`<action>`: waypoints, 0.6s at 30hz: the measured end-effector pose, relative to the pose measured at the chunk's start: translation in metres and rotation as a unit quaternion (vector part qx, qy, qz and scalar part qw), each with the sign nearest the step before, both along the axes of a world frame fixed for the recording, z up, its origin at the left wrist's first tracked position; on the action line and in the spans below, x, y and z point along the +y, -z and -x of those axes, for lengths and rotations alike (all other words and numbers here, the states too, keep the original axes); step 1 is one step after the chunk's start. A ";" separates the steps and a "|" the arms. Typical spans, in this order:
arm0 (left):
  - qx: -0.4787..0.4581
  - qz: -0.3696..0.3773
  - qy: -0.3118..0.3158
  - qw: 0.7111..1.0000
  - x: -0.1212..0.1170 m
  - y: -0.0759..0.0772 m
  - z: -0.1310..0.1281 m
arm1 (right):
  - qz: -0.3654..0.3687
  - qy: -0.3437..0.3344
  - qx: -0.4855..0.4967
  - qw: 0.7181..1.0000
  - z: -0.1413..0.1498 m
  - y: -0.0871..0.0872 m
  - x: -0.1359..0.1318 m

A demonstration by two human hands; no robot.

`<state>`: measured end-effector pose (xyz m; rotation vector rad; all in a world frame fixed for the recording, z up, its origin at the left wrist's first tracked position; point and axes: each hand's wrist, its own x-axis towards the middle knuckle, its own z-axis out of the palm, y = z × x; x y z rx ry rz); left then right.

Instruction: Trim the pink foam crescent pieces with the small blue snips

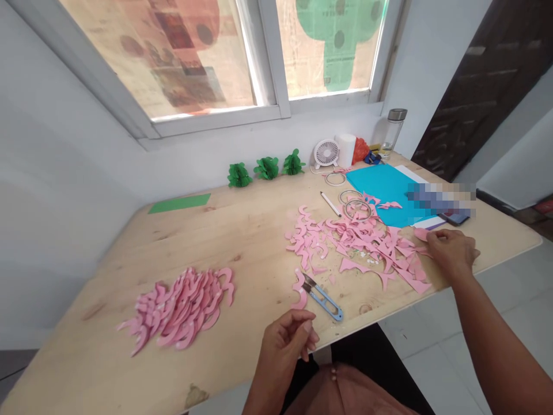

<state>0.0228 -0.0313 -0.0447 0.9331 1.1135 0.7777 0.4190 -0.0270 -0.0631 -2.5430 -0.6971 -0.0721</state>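
Observation:
My left hand hovers at the near table edge with its fingers curled loosely, holding nothing I can see. Just beyond it lie blue thread snips and a curved pink foam piece. My right hand rests on the right end of a scattered heap of pink foam scraps, fingers closed on a small pink piece. A neat pile of cut pink curved shapes lies at the near left.
On the wooden table: a teal sheet, wire rings, a white pen, a green sheet, three green paper balls, a small white fan, a bottle, a phone.

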 end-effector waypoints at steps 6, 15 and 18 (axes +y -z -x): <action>-0.002 -0.003 0.003 1.000 0.001 0.004 0.000 | 0.003 0.019 -0.010 1.000 -0.004 0.005 0.011; -0.017 0.009 -0.007 1.000 0.002 0.006 0.007 | 0.015 0.054 -0.008 0.998 -0.008 0.002 0.015; -0.023 0.013 -0.009 1.000 0.003 0.005 0.008 | 0.033 0.062 -0.002 0.998 -0.007 -0.001 0.016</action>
